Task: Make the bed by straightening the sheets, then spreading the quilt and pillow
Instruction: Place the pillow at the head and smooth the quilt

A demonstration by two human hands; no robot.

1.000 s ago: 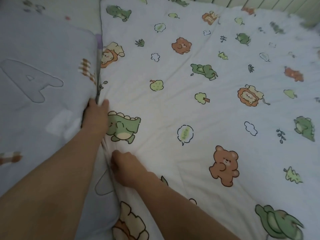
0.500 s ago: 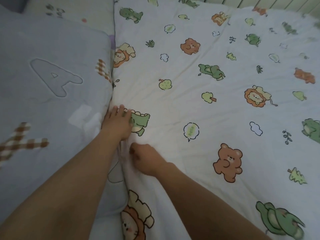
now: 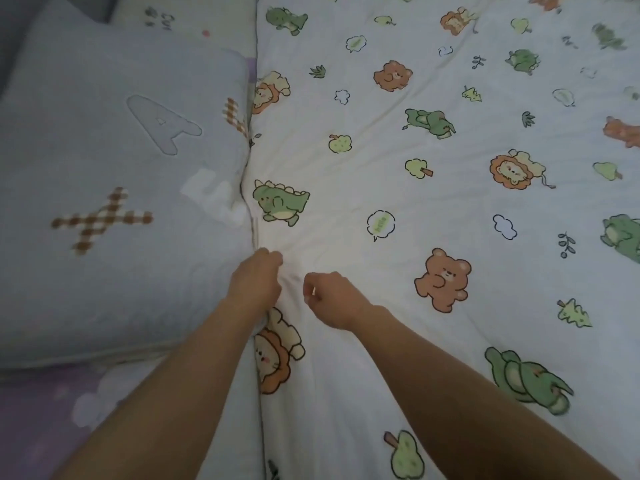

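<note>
Both of my hands sit low in the middle of the frame, close together but not touching, at the left edge of the quilt [image 3: 450,209]. My left hand [image 3: 254,284] has its fingers curled over that edge, grasping the fabric right where the quilt meets the pillow [image 3: 104,278]. My right hand [image 3: 330,301], just to its right, is curled with knuckles up and pinches a fold of the quilt; creases fan out from the spot between the two hands toward the upper right. I see the quilt, white with printed bears, lions and green dinosaurs, lying spread across the centre and whole right side of the frame. The pillow, grey-blue with stitched letters A and X, lies flat on the left, its right side touching the quilt's edge. A purple sheet [image 3: 41,431] shows at the lower left below the pillow, and a cream printed cloth [image 3: 194,26] shows at the upper left behind it.
</note>
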